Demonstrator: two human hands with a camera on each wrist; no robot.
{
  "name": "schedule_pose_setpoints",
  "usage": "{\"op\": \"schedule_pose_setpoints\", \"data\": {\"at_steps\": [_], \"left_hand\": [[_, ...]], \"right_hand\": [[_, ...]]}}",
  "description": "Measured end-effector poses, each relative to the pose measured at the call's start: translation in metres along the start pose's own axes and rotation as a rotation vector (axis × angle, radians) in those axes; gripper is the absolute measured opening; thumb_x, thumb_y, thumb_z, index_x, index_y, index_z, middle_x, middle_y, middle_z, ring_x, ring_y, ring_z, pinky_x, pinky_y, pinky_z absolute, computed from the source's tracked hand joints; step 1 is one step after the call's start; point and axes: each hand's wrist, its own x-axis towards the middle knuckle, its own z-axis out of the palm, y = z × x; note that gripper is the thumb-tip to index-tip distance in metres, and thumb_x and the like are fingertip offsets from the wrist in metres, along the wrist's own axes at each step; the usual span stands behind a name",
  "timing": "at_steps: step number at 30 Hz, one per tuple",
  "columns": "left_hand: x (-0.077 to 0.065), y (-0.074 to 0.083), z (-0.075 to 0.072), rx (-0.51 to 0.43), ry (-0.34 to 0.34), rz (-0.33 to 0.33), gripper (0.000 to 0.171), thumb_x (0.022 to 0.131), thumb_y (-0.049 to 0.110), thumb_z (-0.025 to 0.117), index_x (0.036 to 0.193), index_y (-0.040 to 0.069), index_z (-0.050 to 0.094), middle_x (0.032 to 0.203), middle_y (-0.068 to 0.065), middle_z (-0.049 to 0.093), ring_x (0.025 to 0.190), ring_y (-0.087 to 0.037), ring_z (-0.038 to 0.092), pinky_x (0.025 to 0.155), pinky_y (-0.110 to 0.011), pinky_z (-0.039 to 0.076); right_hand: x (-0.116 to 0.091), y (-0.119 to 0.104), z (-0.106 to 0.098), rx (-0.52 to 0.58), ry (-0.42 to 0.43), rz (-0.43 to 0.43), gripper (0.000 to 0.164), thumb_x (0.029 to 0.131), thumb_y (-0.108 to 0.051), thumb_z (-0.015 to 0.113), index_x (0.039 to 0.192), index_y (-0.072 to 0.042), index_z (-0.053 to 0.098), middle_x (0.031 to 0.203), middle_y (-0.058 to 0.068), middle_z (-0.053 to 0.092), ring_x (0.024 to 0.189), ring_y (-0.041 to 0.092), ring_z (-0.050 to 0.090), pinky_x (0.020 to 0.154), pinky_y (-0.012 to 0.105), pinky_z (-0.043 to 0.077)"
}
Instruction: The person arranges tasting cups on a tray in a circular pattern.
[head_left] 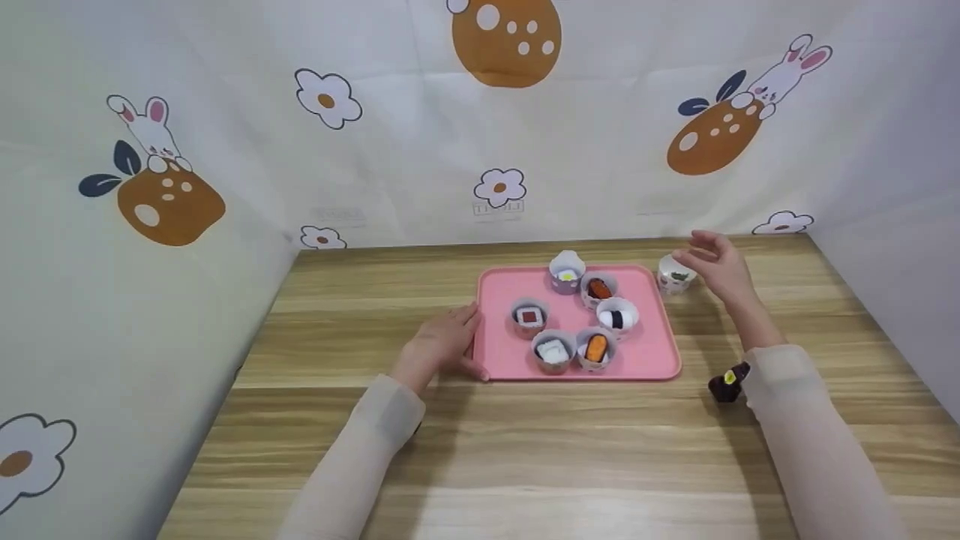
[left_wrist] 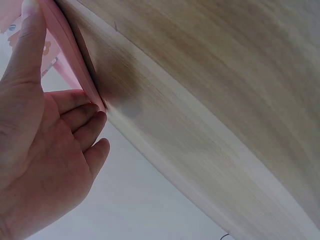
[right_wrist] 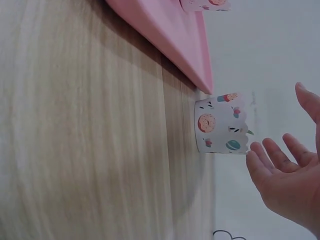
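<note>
My left hand (head_left: 445,337) rests against the left side of a pink tray (head_left: 649,360), its thumb at the near left corner. In the left wrist view, the fingertips (left_wrist: 96,112) lie along the tray's edge. On the far right, my right hand (head_left: 718,268) hovers just above and beside a white printed paper cup (head_left: 673,283) with something green in it. The right wrist view shows the thumb spread away from the fingers, which are right at the scalloped rim of this cup (right_wrist: 222,125). Nothing is between that hand's thumb and fingers.
Several paper cups stand on the tray, each with a toy sushi piece, such as an orange-topped one (head_left: 597,348) and a black-banded white one (head_left: 616,320). A small dark piece with a yellow patch (head_left: 724,386) lies on the wooden table (head_left: 570,465) beside the right sleeve.
</note>
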Motion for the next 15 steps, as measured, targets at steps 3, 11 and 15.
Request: {"op": "schedule_pose_setpoints", "data": {"at_steps": [3,11,15], "left_hand": [[-0.0002,0.0005,-0.0005,-0.008,0.002,0.002,0.113,0.078,0.065,0.071,0.159,0.005,0.021,0.168,-0.011,0.016,0.156,-0.027,0.019,0.128,-0.039,0.021],[-0.0014,0.0012,-0.0013,-0.008,0.003,0.005,0.113,0.079,0.065,0.071,0.159,0.004,0.019,0.168,-0.011,0.015,0.156,-0.027,0.019,0.128,-0.038,0.02],[-0.0012,0.0014,-0.0004,-0.011,0.002,0.003,0.112,0.079,0.065,0.07,0.159,0.005,0.02,0.168,-0.011,0.015,0.156,-0.027,0.018,0.128,-0.039,0.02]], "right_hand": [[-0.0004,0.0002,0.0,0.001,0.009,0.015,0.078,0.094,-0.039,0.067,0.154,-0.002,0.031,0.153,0.024,0.04,0.144,0.038,0.04,0.12,0.047,0.037],[0.0011,0.0037,-0.0011,-0.02,-0.003,0.039,0.082,0.093,-0.039,0.068,0.155,-0.003,0.029,0.156,0.024,0.038,0.145,0.039,0.038,0.12,0.05,0.036],[0.0024,0.0071,-0.0005,-0.051,-0.047,0.06,0.086,0.092,-0.039,0.07,0.156,-0.002,0.026,0.157,0.025,0.035,0.146,0.042,0.035,0.121,0.053,0.033]]}}
